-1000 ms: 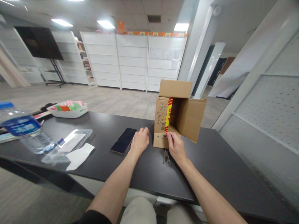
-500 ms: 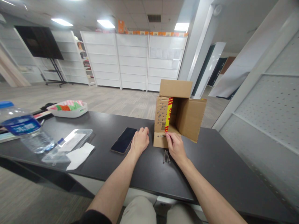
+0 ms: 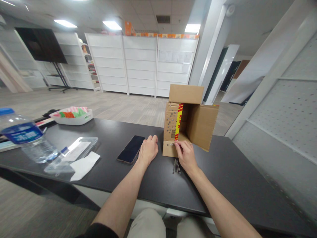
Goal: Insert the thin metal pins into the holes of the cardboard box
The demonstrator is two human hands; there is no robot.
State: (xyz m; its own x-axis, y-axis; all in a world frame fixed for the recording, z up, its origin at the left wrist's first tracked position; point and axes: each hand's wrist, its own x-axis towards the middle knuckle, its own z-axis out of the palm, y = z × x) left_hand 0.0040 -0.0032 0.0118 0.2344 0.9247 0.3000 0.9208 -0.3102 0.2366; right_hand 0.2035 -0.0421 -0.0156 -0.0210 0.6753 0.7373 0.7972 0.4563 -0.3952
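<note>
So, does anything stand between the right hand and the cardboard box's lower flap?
Nothing visible does. The right hand is right at the lower flap of the cardboard box. The loose nails lie nearer the person, and the left hand is off to the left.

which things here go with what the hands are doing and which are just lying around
Likely in use:
- open cardboard box, the right hand at its lower front flap
- loose metal nails just before it

Apparently just lying about:
- smartphone by the left hand
- water bottle
- clear plastic case
- white paper
- white basket
</note>
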